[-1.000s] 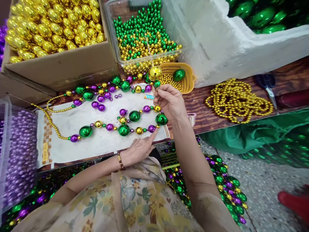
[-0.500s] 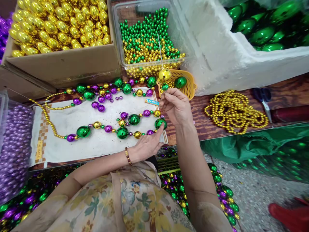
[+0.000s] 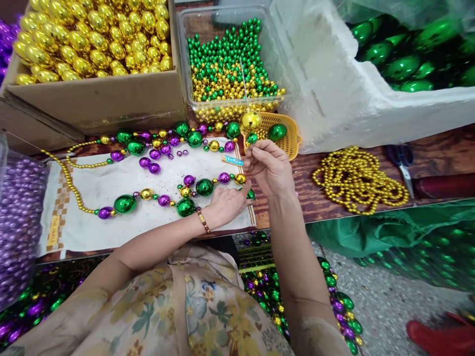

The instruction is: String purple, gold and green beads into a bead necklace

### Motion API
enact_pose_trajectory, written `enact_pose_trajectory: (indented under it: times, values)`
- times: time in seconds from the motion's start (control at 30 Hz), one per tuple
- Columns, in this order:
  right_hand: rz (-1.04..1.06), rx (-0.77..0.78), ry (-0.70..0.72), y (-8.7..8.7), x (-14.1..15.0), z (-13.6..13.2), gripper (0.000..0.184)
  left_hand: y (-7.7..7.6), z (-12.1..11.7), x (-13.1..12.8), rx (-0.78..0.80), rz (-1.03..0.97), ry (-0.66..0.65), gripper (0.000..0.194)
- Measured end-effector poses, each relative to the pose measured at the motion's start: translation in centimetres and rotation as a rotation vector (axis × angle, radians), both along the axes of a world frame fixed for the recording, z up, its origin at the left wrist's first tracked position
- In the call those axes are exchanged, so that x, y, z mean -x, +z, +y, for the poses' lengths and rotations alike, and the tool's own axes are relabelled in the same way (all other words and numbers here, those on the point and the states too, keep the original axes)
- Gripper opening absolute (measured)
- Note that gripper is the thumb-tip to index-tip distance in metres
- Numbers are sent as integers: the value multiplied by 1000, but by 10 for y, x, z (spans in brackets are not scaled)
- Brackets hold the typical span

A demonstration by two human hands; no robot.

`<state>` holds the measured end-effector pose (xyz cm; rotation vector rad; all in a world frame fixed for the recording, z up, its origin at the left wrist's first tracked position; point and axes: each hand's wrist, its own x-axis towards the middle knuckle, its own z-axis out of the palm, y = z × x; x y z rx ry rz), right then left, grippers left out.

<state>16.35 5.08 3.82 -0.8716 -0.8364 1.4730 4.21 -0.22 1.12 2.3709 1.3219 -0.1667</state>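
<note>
Bead strand (image 3: pixel 125 203) lying on the white cloth (image 3: pixel 107 183), plain gold beads at the left end, then purple, green and gold in a line, curving back on itself at the right. No visible shift there in the last second, so same order, same bend. Just above that, loose purple beads (image 3: pixel 154 168) on the cloth, near another strand (image 3: pixel 135 146) along the back. Also looking untouched.

Moving right, here comes the actual change: left hand (image 3: pixel 224 205) now reaching farther up and over the bend. A second ago, down at the near side by a purple bead, then on the big green bead (image 3: pixel 251 194); now with index finger out between that one and the small gold bead (image 3: pixel 240 178). Not gripping anything visible, just pointing or touching (hard to tell which), and hiding part of the near side. So, probably further along the same run of beads, at a guess.

Next over, right hand (image 3: pixel 272 165), pinched tight, apparently on the beaded wire (image 3: pixel 245 86). Still sticking up with a big gold bead (image 3: pixel 251 120) and a smaller green bead (image 3: pixel 252 138) on it, same as before, so nothing added yet. Exact grip hidden behind the fingers. Hands close together but seemingly not touching. Orange basket (image 3: pixel 294 136) right behind.
</note>
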Motion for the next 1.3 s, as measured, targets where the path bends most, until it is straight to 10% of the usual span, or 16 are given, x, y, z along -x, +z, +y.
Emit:
enact_pose_trajectory:
  times: [1.3]
  values:
    - [-47,-16,1,-5,6,-1,25,2,-13,41,301,-320,271,87]
